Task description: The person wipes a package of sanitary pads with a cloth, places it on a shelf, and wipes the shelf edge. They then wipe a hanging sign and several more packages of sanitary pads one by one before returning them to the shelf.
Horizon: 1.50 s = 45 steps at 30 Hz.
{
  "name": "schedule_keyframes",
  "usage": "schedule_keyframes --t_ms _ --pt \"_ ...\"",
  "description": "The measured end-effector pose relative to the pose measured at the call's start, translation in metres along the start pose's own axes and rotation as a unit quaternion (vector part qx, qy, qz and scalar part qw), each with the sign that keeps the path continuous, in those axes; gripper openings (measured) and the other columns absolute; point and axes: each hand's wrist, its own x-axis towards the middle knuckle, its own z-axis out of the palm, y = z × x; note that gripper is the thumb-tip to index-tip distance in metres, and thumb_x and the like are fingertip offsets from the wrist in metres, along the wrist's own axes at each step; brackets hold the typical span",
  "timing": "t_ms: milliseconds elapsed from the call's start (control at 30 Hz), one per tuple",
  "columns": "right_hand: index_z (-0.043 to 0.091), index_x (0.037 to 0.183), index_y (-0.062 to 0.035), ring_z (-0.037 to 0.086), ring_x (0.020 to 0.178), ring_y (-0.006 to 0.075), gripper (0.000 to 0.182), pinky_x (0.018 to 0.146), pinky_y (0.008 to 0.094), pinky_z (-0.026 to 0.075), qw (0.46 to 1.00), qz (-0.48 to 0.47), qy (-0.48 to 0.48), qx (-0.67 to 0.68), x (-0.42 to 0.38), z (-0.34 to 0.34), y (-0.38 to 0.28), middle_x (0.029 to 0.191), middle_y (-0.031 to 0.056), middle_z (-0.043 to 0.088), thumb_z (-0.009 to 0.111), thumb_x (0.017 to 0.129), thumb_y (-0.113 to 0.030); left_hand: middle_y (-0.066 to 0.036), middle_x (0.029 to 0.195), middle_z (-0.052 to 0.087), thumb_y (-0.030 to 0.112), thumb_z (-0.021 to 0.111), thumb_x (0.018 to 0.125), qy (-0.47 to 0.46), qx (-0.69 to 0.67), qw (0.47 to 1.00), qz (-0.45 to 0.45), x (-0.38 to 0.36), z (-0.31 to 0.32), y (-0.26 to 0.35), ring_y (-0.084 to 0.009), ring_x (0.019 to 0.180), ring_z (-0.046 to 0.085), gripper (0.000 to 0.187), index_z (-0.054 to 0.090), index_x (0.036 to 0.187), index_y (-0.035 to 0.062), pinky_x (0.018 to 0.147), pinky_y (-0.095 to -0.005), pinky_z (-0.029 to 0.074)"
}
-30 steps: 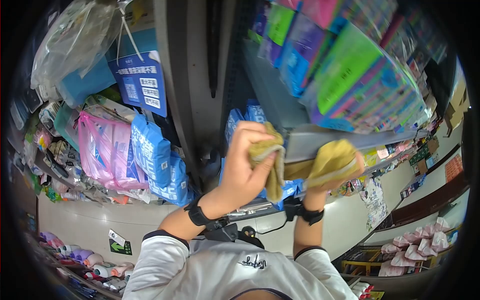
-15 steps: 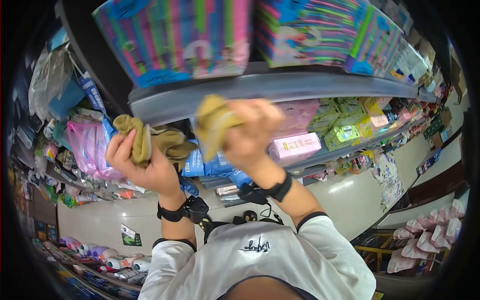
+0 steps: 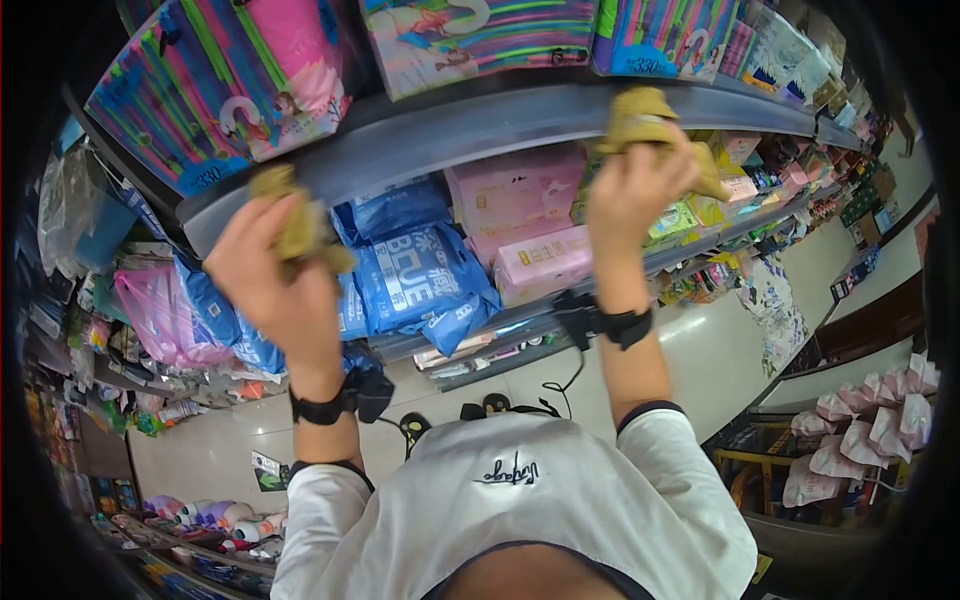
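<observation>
My left hand (image 3: 262,268), somewhat smeared by motion, is closed round a crumpled mustard-brown cloth (image 3: 298,232) at the left end of the grey shelf edge (image 3: 420,135). Farther right, my right hand (image 3: 632,195) grips a second mustard-brown cloth (image 3: 640,112); it bunches up above the fingers against that same edge, and a loose end hangs on the right. Between the two hands, on the level below, lie blue packs (image 3: 425,275) with white lettering and pink boxes (image 3: 545,262).
Striped, brightly coloured packs (image 3: 480,45) stand along the upper shelf. A pink plastic bag (image 3: 170,315) hangs at the left. Behind me are bottles (image 3: 215,515) on a low shelf and a rack of pale pink packages (image 3: 850,440). Tiled floor (image 3: 215,430) lies under my feet.
My hands have moved apart: the right one went right and up along the shelf edge with its cloth, the left slightly left and up. The blue packs now show between them.
</observation>
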Motion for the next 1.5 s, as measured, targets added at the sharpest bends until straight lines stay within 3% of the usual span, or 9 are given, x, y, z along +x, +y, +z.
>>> schedule_keyframes --t_ms 167,300,433,467,533,567,767,1167,1500 --pt "0.053 0.060 -0.0046 0.042 0.095 0.0313 0.011 0.076 0.0423 0.034 0.979 -0.100 -0.037 0.171 -0.020 -0.001 -0.098 0.109 0.0107 0.049 0.060 0.060 -0.013 -0.008 0.096 0.057 -0.007 0.059 0.053 -0.040 -0.042 0.996 0.069 -0.002 0.029 0.026 -0.0255 0.088 0.050 0.043 0.060 0.094 0.0068 0.080 -0.0347 0.036" --pt "0.056 0.066 0.0000 0.042 0.096 0.0314 0.008 0.080 0.0397 0.035 0.982 -0.109 -0.047 0.146 -0.009 -0.005 -0.035 0.107 0.0138 0.049 0.057 0.058 -0.001 -0.009 0.097 0.057 -0.008 0.061 0.057 -0.007 0.009 0.999 0.035 -0.006 0.010 0.006 -0.0253 0.089 0.051 0.039 0.060 0.093 0.0055 0.079 -0.0346 0.038" --pt "0.060 0.080 -0.0036 0.046 0.096 0.0262 0.013 0.081 0.0366 0.038 0.974 0.143 0.036 0.172 -0.028 -0.001 0.042 0.101 0.0115 0.053 0.055 0.069 0.001 -0.011 0.099 0.055 -0.002 0.059 0.073 0.046 -0.008 0.999 -0.028 -0.045 -0.005 -0.034 -0.0236 0.090 0.053 0.024 0.056 0.096 0.0027 0.082 -0.0328 0.042" --pt "0.060 0.080 -0.0036 0.046 0.096 0.0262 0.013 0.081 0.0366 0.038 0.974 0.142 0.032 0.173 -0.032 -0.003 0.037 0.101 0.0115 0.053 0.055 0.069 0.001 -0.011 0.100 0.056 0.002 0.056 0.078 0.085 -0.195 0.950 -0.228 -0.061 -0.002 -0.035 -0.0229 0.091 0.054 0.023 0.053 0.100 0.0019 0.082 -0.0320 0.043" --pt "0.053 0.107 -0.0007 0.051 0.095 0.0192 0.032 0.086 0.0303 0.040 0.704 0.476 -0.121 0.513 -0.043 -0.006 0.013 0.100 0.0095 0.054 0.050 0.075 0.005 -0.012 0.103 0.056 0.010 0.049 0.087 0.046 -0.423 0.758 -0.494 -0.071 0.001 -0.023 -0.0213 0.094 0.055 0.024 0.046 0.108 0.0002 0.082 -0.0309 0.045" --pt "0.047 0.112 0.0013 0.054 0.092 0.0170 0.038 0.083 0.0269 0.042 0.609 0.489 -0.194 0.594 -0.046 -0.004 -0.001 0.101 0.0075 0.055 0.051 0.075 0.005 -0.013 0.104 0.056 0.014 0.049 0.087 0.036 -0.454 0.712 -0.535 -0.075 0.010 -0.021 -0.0216 0.094 0.056 0.025 0.048 0.108 0.0005 0.082 -0.0319 0.046" --pt "0.054 0.099 0.0015 0.057 0.082 0.0112 0.025 0.074 0.0246 0.046 0.351 0.458 -0.289 0.764 -0.006 -0.008 -0.082 0.091 0.0062 0.060 0.062 0.081 -0.013 -0.011 0.102 0.057 0.021 0.051 0.088 -0.008 -0.651 0.576 -0.494 -0.028 0.017 0.018 -0.0207 0.090 0.058 0.027 0.050 0.106 0.0013 0.080 -0.0322 0.047" --pt "0.060 0.087 -0.0009 0.059 0.069 0.0104 0.021 0.064 0.0225 0.047 0.602 0.435 -0.235 0.627 0.006 -0.005 -0.031 0.081 0.0057 0.063 0.067 0.078 -0.019 -0.012 0.090 0.059 0.024 0.052 0.086 0.014 -0.573 0.626 -0.528 -0.019 0.018 -0.005 -0.0200 0.080 0.060 0.025 0.052 0.098 0.0023 0.067 -0.0319 0.050" --pt "0.055 0.088 -0.0026 0.059 0.065 0.0159 0.026 0.059 0.0285 0.050 0.603 0.501 -0.036 0.620 0.003 0.001 -0.037 0.075 0.0063 0.059 0.054 0.086 -0.028 -0.009 0.090 0.058 0.025 0.053 0.086 0.141 -0.541 0.695 -0.452 -0.017 0.005 -0.002 -0.0190 0.078 0.059 0.025 0.052 0.100 0.0044 0.068 -0.0325 0.051"
